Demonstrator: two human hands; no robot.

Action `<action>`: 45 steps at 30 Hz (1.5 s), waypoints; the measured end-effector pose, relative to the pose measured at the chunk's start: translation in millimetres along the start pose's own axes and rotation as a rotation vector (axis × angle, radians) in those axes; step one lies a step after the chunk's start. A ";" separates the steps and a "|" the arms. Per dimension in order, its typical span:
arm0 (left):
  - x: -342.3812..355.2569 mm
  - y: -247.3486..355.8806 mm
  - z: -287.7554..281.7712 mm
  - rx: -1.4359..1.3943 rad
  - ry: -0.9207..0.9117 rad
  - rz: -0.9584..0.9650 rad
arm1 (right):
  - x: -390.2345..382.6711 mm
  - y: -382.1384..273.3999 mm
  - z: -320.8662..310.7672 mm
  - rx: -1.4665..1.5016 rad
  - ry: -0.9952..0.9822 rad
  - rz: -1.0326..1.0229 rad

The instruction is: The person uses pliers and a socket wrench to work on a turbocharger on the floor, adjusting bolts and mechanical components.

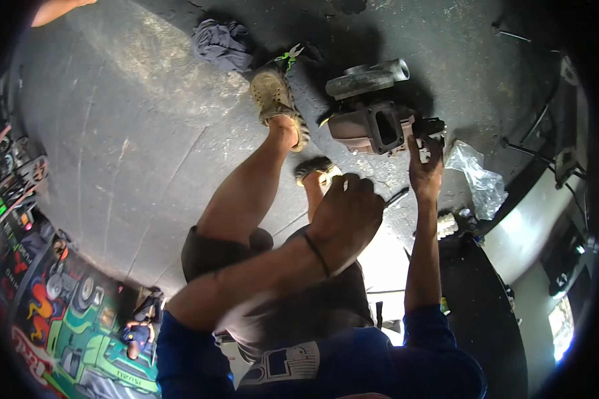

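Scene generally dim, with strong contrast. White glare at 4 o'clock, beside right forearm (422, 256), burns out detail. Bright opening (561, 330) near rim, also toward 4 o'clock, is overexposed. Floor (146, 153) paler toward 10 o'clock; deep shadow at 1 o'clock, around metal part (359, 84). Left forearm (243, 296) slightly blurred. Fisheye bends wall mural (90, 339) at 8 o'clock; dark border at rim.

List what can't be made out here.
All in the head view:
- Tool: mostly hidden by the left hand.
- Housing interior: too dark inside its opening.
- Right leg: partly hidden behind that same hand.
- Bare limb, upper left: cut off by the picture's edge.
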State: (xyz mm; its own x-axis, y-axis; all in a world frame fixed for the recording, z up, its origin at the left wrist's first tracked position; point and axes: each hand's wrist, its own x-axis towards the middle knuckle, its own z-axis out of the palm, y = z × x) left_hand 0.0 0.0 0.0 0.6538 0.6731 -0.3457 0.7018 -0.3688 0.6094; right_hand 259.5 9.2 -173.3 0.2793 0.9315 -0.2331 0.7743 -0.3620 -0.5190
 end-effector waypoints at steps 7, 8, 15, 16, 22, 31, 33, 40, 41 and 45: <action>-12.5 -15.1 -71.2 0.046 0.148 -0.013 | 82.5 -137.6 36.8 0.157 -0.092 -0.200; -13.7 -17.1 -80.8 0.011 0.153 -0.001 | 100.2 -150.6 38.9 0.186 -0.142 -0.193; -28.1 -43.0 -103.0 0.097 0.018 -0.111 | 135.4 -182.2 63.0 0.001 -0.233 -0.253; -27.0 -48.3 -104.3 0.124 0.028 -0.108 | 130.0 -171.5 66.3 -0.046 -0.266 -0.290; -46.2 -55.1 -78.5 0.129 0.035 -0.133 | 48.4 -120.5 69.6 -0.471 -0.308 -0.484; -66.3 -127.8 17.5 -0.105 -0.124 -0.124 | 30.5 -110.7 106.1 -0.283 -0.038 -0.341; -53.6 -191.5 61.0 -0.348 -0.224 -0.311 | 28.5 -121.9 117.1 -0.437 0.083 -0.295; 38.9 -454.9 59.2 0.082 0.304 -0.731 | 40.0 -120.3 118.5 -0.399 0.082 -0.363; 45.4 -472.9 55.9 0.141 0.308 -0.722 | 36.9 -124.9 113.5 -0.412 0.045 -0.350; 57.1 -572.6 24.0 0.547 0.134 -0.647 | 36.3 -129.9 128.1 -0.481 0.103 -0.267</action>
State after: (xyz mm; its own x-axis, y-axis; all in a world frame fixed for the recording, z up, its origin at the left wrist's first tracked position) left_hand -357.7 234.2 -385.9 0.0632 0.9151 -0.3982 0.9855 -0.1202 -0.1198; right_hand 96.4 85.5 -219.7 0.0732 0.9960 -0.0511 0.9908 -0.0784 -0.1101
